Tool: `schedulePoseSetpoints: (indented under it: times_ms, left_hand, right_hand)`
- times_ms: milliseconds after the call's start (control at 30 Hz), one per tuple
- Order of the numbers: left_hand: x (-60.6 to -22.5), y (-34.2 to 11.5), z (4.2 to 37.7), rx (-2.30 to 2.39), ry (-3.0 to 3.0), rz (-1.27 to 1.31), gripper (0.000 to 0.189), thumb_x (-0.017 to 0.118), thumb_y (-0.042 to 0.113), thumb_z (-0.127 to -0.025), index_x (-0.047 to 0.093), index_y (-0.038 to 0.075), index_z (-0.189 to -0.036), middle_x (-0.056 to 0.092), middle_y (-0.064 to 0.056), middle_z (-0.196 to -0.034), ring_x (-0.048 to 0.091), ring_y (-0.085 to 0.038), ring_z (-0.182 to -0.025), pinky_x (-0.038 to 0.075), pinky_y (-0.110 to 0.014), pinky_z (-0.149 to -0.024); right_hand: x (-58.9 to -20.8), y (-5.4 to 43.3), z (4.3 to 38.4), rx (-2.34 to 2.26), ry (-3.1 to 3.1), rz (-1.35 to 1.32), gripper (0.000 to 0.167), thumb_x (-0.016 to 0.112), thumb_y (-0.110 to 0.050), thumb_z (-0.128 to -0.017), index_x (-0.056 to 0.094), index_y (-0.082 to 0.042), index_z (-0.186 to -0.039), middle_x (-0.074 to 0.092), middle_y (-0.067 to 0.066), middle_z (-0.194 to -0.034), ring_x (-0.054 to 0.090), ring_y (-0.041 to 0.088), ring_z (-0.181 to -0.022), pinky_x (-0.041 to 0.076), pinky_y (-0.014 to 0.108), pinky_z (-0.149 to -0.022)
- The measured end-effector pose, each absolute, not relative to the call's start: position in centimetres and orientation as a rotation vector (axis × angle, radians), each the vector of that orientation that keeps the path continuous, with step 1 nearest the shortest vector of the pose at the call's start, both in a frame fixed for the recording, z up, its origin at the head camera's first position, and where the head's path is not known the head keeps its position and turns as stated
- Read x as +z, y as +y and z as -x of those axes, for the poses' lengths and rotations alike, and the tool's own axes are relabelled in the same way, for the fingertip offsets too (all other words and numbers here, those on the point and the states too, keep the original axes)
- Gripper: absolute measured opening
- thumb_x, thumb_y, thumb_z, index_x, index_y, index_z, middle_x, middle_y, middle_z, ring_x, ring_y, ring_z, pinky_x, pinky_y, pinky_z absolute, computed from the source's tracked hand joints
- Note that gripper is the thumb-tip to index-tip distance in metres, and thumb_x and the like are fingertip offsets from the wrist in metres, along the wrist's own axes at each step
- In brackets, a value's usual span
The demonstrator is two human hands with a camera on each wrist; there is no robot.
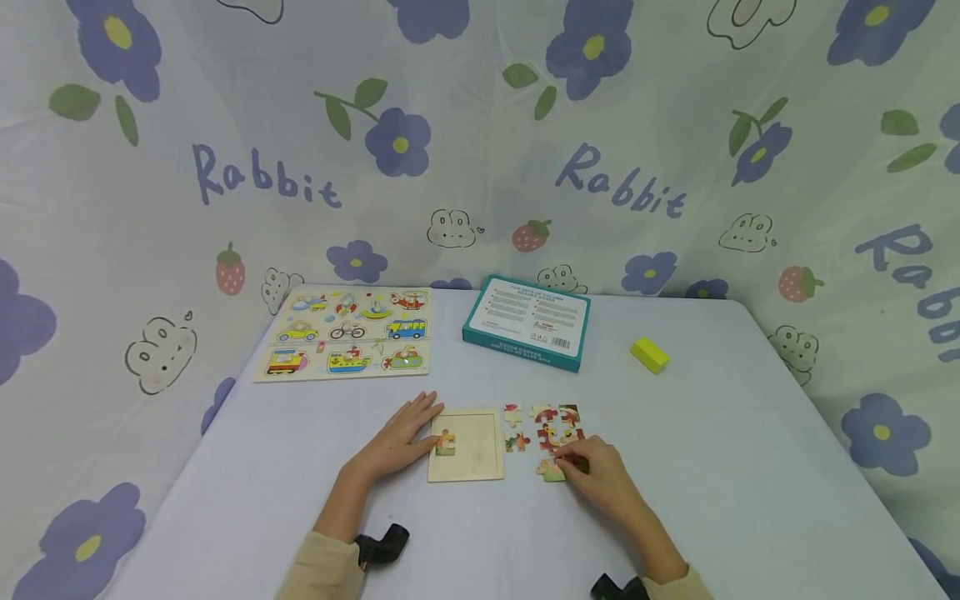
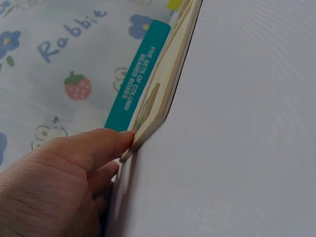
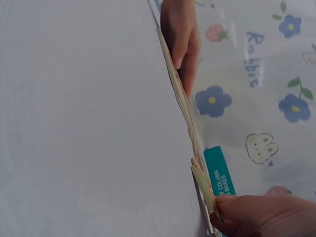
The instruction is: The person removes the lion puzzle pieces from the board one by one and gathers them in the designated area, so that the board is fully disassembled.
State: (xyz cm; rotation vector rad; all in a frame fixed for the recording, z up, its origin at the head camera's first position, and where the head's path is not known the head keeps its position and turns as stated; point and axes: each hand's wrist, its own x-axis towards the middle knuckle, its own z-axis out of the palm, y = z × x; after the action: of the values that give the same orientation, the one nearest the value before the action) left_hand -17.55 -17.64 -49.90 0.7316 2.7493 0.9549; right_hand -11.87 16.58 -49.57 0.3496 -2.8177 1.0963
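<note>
A shallow square wooden puzzle tray (image 1: 480,462) lies on the table with one printed jigsaw piece (image 1: 446,444) near its left side. My left hand (image 1: 399,435) rests at the tray's left edge, fingers extended, the thumb touching the rim (image 2: 140,140) in the left wrist view. To the right, my right hand (image 1: 602,475) pinches a green-edged jigsaw piece (image 3: 203,181) between thumb and finger; it tilts up in the right wrist view. Just beyond that hand lies a cluster of joined-looking pieces (image 1: 551,425). Two loose pieces (image 1: 516,441) sit between the tray and that cluster.
A picture board with vehicles (image 1: 352,333) lies at the back left. Behind the tray is a teal box (image 1: 528,321), and a yellow block (image 1: 649,355) stands at the back right. A printed curtain (image 1: 480,167) hangs behind the white table (image 1: 712,433).
</note>
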Motion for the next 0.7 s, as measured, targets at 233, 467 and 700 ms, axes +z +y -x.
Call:
schedulePoseSetpoints:
  times_ms: [233, 467, 700]
  left_hand:
    - [-50.01, -17.61, 17.56, 0.948, 2.751, -0.721, 0.054, 0.058, 0.024, -0.09, 0.04, 0.008, -0.139, 0.023, -0.007, -0.15, 0.013, -0.024, -0.138, 0.01, -0.042, -0.112]
    - [-49.96, -17.6, 17.57, 0.95, 2.75, -0.728, 0.054, 0.058, 0.023, -0.09, 0.041, 0.007, -0.138, 0.023, -0.008, -0.15, 0.013, -0.025, -0.138, 0.01, -0.042, -0.112]
    - [-49.98, -17.61, 17.58, 0.943, 2.749, -0.721, 0.054, 0.058, 0.024, -0.09, 0.04, 0.008, -0.138, 0.023, -0.008, -0.15, 0.013, -0.024, -0.138, 0.01, -0.042, -0.112]
  right_hand:
    - [-49.87, 16.77, 11.92, 1.09, -2.817, -0.317, 0.013, 0.075, -0.011, -0.075, 0.071, -0.018, -0.085, 0.057, -0.016, -0.073, 0.045, 0.007, -0.068, 0.041, 0.021, -0.056]
    - [-49.72, 16.83, 11.89, 1.088, -2.812, -0.306, 0.013, 0.075, -0.012, -0.076, 0.069, -0.02, -0.084, 0.054, -0.018, -0.071, 0.046, 0.006, -0.069, 0.043, 0.022, -0.059]
    - [-49.66, 16.89, 11.77, 1.071, -2.78, -0.278, 0.013, 0.074, -0.008, -0.076, 0.07, -0.018, -0.085, 0.055, -0.014, -0.074, 0.046, 0.007, -0.071, 0.043, 0.022, -0.06]
